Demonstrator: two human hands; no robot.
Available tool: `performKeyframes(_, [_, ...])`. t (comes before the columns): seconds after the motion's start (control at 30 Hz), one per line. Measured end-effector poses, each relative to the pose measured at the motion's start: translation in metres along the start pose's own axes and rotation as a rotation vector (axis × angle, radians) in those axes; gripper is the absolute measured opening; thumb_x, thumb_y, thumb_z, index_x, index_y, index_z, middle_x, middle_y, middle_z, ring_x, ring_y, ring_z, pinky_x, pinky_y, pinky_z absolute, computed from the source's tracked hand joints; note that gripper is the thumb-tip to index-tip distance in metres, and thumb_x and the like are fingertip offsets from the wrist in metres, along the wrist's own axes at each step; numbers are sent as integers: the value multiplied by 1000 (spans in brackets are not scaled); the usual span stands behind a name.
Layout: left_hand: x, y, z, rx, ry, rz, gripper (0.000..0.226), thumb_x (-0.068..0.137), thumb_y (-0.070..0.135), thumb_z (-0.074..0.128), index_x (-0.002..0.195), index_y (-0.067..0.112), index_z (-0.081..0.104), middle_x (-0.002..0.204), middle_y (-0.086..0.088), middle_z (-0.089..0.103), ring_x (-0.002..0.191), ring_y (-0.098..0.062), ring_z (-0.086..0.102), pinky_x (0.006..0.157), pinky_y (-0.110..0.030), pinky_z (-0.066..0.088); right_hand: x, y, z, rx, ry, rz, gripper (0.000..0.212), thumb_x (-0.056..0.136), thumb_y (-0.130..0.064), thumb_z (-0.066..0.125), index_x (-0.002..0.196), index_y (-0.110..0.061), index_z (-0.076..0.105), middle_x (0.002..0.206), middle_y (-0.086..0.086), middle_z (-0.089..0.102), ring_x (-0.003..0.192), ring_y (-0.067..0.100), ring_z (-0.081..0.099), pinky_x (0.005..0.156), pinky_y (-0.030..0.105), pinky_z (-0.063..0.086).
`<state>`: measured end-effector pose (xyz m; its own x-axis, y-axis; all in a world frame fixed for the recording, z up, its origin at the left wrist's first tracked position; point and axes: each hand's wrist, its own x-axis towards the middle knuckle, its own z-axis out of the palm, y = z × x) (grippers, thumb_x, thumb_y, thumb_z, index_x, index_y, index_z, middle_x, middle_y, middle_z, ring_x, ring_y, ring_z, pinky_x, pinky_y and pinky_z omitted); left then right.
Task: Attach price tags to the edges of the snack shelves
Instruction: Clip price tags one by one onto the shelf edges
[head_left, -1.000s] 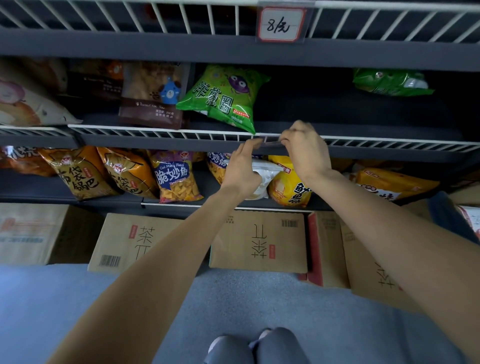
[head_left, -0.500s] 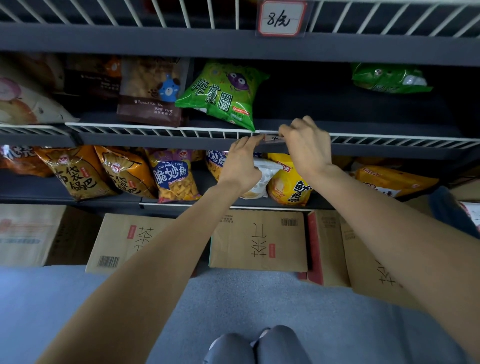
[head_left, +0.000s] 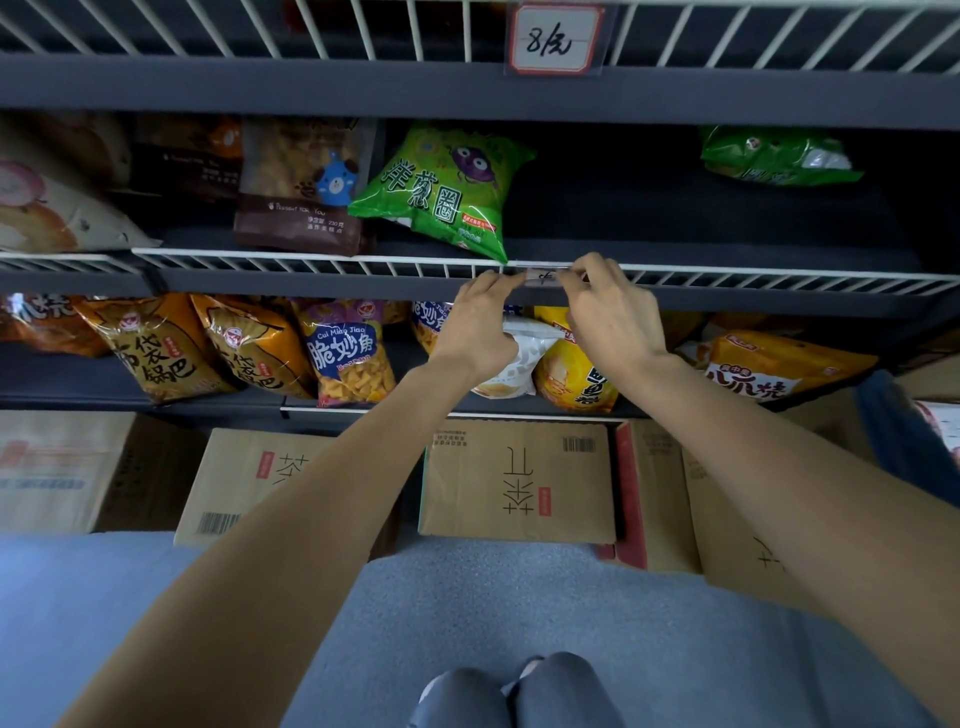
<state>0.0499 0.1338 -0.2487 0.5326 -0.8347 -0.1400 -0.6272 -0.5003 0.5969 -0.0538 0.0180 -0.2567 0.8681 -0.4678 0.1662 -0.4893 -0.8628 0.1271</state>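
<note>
At the white wire edge of the middle shelf (head_left: 322, 266), your two hands meet on a small price tag (head_left: 540, 276), which sits against the wire rail just below the green onion-ring bag (head_left: 441, 192). Your left hand (head_left: 480, 325) pinches the tag's left end between curled fingertips, and your right hand (head_left: 613, 317) pinches its right end, the fingers bent over the rail so that only a short strip of the tag with a dark pen mark shows between them. What is written on it is too small to read. Behind your left wrist lies a white snack bag (head_left: 524, 358), and beside it a yellow one (head_left: 576, 379). Further left on that lower shelf stand a blue-labelled bag of crispy corners (head_left: 348, 358) and two orange rice-crust bags (head_left: 156, 353). Up on the top shelf rail (head_left: 260, 31) hangs a red-bordered price tag reading 8 (head_left: 555, 40). A brown pouch with a blue bear (head_left: 306, 187) stands to the left of the green bag. Under the shelves lie cardboard boxes (head_left: 519, 478) on the blue-grey floor (head_left: 467, 613), and your knees (head_left: 514, 691) show at the bottom.
</note>
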Motion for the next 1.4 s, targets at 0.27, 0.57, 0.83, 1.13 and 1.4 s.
performKeyframes(0.27, [1,-2,-3,66,1,29,73,82,-5,50,147,17,25,152,-5,27,143,-20,17,114,-27,18,-2,-1,4,79,-20,4,55,75,8,61,126,-9,51,117,14,51,101,30,53,50,35,47])
performKeyframes(0.57, [1,4,-1,44,39,2,68,83,-6,50,144,13,28,147,-7,33,138,-22,28,112,-33,29,0,-8,-3,80,-54,64,49,80,1,60,127,-10,51,118,12,47,104,28,50,51,33,42])
performKeyframes(0.83, [4,14,4,-191,67,-141,66,83,-9,48,144,8,29,146,-10,37,136,-23,32,107,-25,29,2,-8,-6,31,-60,84,38,81,2,58,118,-4,54,115,13,50,100,29,52,49,31,34])
performKeyframes(1.13, [8,18,8,-524,51,-234,61,84,-9,47,141,9,35,140,-8,47,125,-22,48,70,-4,34,9,-5,-13,40,-66,56,33,87,-2,52,120,-5,51,115,13,45,99,28,50,53,32,35])
performKeyframes(1.4, [2,7,6,-305,51,-161,50,82,-7,51,129,8,42,135,-9,49,127,-22,44,99,-26,36,21,-11,-22,-21,-104,-39,28,87,6,48,113,-3,54,111,13,55,97,30,54,60,32,34])
